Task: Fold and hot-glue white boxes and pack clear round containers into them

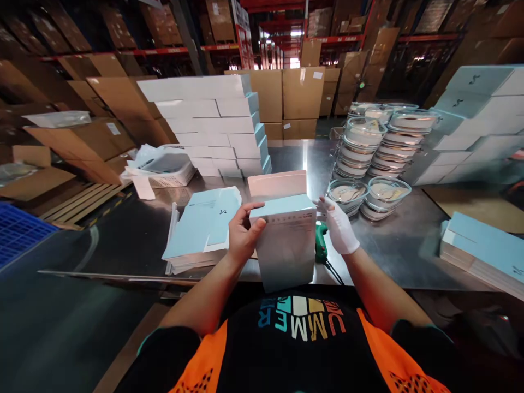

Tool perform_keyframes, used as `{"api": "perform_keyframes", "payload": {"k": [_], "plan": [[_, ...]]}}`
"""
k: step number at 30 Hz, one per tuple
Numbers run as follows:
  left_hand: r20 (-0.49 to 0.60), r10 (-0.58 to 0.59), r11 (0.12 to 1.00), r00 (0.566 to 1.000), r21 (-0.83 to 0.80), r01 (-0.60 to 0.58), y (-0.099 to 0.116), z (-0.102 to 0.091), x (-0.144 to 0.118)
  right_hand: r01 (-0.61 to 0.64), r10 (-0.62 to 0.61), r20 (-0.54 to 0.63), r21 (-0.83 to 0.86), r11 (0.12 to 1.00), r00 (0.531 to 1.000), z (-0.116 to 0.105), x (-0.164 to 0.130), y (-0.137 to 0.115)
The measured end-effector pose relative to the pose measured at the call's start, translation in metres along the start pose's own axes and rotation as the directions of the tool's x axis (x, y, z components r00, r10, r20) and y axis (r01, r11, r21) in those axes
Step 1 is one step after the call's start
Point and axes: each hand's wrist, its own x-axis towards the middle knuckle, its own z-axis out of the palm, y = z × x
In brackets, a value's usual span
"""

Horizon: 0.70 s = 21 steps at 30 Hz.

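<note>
I see the steel table [401, 251] filling most of the view, warehouse cartons behind it. At the back left stands a stack of made-up white boxes [216, 128]; far right, another pile of pale blue boxes [478, 109]. Between them, stacked glass bowls with lids [370, 147]. Flat blue carton blanks [204, 229] lie just left of my hands, more flats [483, 254] at the right edge. Centre, near edge of the table: the pale blue box [286, 245], upright, top flap open. My bare left hand [242, 232] has its fingers wrapped on the box's left top corner. My gloved right hand [339, 226] touches the right side, fingers spread. A green tool [320, 245] sits just beside the box, under the right hand.
</note>
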Motion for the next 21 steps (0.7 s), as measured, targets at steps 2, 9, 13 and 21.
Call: {"api": "perform_keyframes", "payload": {"k": [2, 9, 13, 21], "plan": [[0.049, 0.006, 1.000, 0.999, 0.008, -0.007, -0.002, 0.001, -0.002, 0.023, -0.048, 0.170, 0.144, 0.989, 0.984, 0.015, 0.002, -0.022], [0.012, 0.174, 0.984, 0.985, 0.034, -0.174, -0.023, -0.004, -0.007, 0.217, -0.241, 0.414, 0.106, 0.970, 0.878, 0.020, -0.011, -0.031], [0.088, 0.273, 0.962, 0.958, -0.008, -0.274, -0.026, -0.013, -0.006, 0.488, -0.450, 0.438, 0.029, 0.872, 0.778, 0.011, -0.026, -0.017], [0.596, 0.281, 0.783, 0.752, 0.311, -0.539, 0.033, -0.040, 0.034, 0.746, -0.612, 0.511, -0.094, 0.659, 0.604, 0.042, -0.027, -0.035]]}}
